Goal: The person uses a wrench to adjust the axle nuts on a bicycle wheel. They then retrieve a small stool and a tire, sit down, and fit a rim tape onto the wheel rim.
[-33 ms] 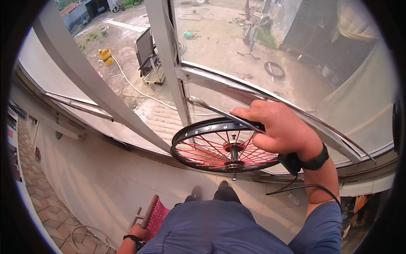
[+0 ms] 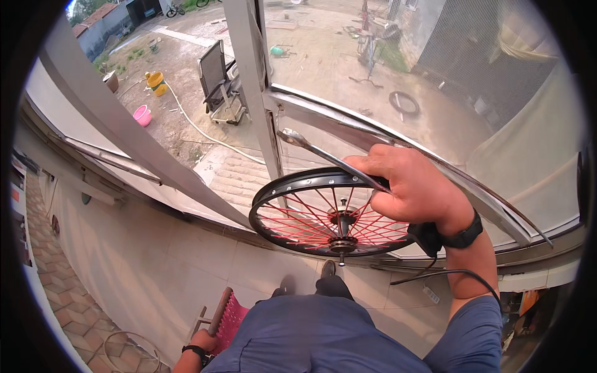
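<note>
My right hand [image 2: 401,183] is closed around the rim of a small bicycle wheel [image 2: 287,185] and a long silver wrench [image 2: 323,156]. The wheel has a black rim without a tyre, red spokes and a dark hub; it hangs tilted in front of me. The wrench's head points left, towards the metal door post, and whether it touches the post I cannot tell. Low on the left, my left hand [image 2: 203,342] grips the frame of a stool [image 2: 231,320] with a pink woven seat. Part of the stool is hidden by my body.
A metal-framed glass door [image 2: 398,130] stands before me, with a gap beside the left post [image 2: 115,124]. Outside are steps [image 2: 233,171], a chair [image 2: 214,78], a yellow bucket [image 2: 157,84], a pink bucket [image 2: 142,115] and a hose [image 2: 189,121]. A power strip [image 2: 431,294] lies on the tiles.
The gap between the door and the left post looks slightly wider, and more of the pink bucket shows. The wheel has shifted a little; both hands keep their grip.
</note>
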### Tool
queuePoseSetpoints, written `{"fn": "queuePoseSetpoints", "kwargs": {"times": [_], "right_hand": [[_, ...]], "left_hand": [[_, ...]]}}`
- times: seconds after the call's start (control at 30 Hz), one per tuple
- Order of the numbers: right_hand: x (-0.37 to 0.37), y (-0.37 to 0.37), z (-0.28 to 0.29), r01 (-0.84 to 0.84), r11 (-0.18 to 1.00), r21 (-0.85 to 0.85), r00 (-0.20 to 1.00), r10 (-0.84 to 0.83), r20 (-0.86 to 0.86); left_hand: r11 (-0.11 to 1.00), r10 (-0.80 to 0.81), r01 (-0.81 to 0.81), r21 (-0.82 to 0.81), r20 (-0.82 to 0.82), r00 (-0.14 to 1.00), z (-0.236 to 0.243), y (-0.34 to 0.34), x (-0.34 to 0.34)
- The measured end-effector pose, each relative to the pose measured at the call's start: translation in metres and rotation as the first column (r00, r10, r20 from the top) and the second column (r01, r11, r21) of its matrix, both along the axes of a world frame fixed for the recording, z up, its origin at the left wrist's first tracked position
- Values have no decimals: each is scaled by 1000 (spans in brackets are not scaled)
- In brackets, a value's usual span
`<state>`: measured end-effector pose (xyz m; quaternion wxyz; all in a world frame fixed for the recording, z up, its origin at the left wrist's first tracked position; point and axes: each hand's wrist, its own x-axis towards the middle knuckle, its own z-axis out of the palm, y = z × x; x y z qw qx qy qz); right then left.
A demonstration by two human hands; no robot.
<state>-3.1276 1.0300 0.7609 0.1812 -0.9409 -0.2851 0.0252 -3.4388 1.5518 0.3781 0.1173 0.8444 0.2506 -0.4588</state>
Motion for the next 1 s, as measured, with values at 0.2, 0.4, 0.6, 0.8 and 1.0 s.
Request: {"fn": "queuePoseSetpoints", "kwargs": {"times": [0.2, 0.4, 0.6, 0.8, 1.0], "right_hand": [[118, -12, 11, 120, 986, 115, 989, -128, 73], [224, -70, 1, 228, 936, 270, 930, -291, 224], [310, -186, -2, 381, 849, 367, 844, -481, 236], [373, -288, -28, 643, 670, 371, 714, -700, 26], [436, -342, -92, 717, 619, 320, 649, -760, 17]], "left_hand": [[999, 28, -29, -14, -86, 996, 45, -41, 82], [992, -25, 4, -124, -162, 986, 62, -103, 134], [925, -196, 134, -356, -143, 970, -115, -97, 96], [961, -110, 57, -271, -185, 977, -66, -172, 301], [957, -157, 115, -266, -145, 977, -74, -204, 466]]}}
